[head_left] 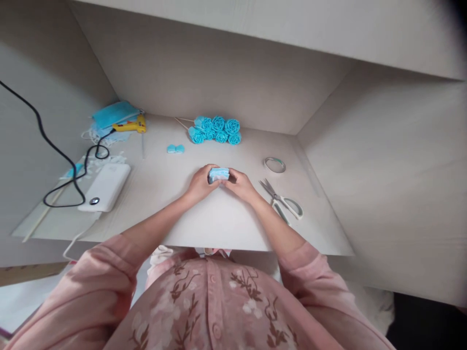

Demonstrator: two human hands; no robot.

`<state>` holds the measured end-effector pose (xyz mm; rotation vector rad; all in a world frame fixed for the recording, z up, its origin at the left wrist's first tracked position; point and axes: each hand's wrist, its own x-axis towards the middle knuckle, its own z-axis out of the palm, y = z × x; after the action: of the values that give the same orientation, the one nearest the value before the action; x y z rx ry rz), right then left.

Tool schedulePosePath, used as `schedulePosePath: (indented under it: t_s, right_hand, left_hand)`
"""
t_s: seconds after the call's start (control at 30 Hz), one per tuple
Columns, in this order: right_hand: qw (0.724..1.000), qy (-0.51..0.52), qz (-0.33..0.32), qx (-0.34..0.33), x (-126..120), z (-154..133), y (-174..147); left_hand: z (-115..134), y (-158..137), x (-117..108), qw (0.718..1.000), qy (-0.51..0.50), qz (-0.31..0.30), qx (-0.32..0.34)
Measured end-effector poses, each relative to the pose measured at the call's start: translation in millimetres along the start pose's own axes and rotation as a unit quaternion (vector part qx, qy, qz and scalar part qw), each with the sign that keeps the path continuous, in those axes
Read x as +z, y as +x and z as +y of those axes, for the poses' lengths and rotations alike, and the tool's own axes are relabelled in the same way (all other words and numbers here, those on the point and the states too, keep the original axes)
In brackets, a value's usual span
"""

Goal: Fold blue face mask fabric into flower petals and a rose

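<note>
Between both hands, just above the middle of the board, is a small folded wad of light-blue mask fabric [219,174] with layered edges. My left hand [200,185] grips its left end, thumb low and fingers curled behind. At the opposite end, my right hand [240,184] pinches it the same way. A small blue bow-shaped piece [175,149] lies beyond my left hand. Farther back rests a bunch of blue rolled flowers [218,130] on thin sticks. Scissors [280,200] with pale handles lie partly spread to the right of my right hand.
A tape roll [275,165] lies at right. At left are a yellow glue gun [130,125], blue face masks [116,113], white scraps [109,159], a white power bank [105,187] and a looping black cable [78,181]. Pale walls [226,73] enclose the back and sides.
</note>
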<state>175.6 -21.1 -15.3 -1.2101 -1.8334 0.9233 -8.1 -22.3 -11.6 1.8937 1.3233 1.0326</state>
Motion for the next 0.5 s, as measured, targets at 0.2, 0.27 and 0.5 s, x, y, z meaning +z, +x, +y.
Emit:
schedulePosePath:
  t_s: [0.2, 0.27, 0.5]
  right_hand:
    - [1.0, -0.003, 0.013, 0.008, 0.3, 0.1, -0.7]
    - [1.0, -0.001, 0.021, 0.02, 0.4, -2.5, -1.5]
    - [0.995, 0.091, 0.031, 0.026, 0.5, -7.8, -2.6]
  left_hand:
    - [1.6, -0.5, -2.9, 1.0, -0.022, 0.01, -0.01]
    - [2.2, -0.6, -3.9, 0.999, -0.038, 0.007, -0.022]
    - [1.6, 1.4, -4.9, 0.987, -0.146, 0.014, -0.067]
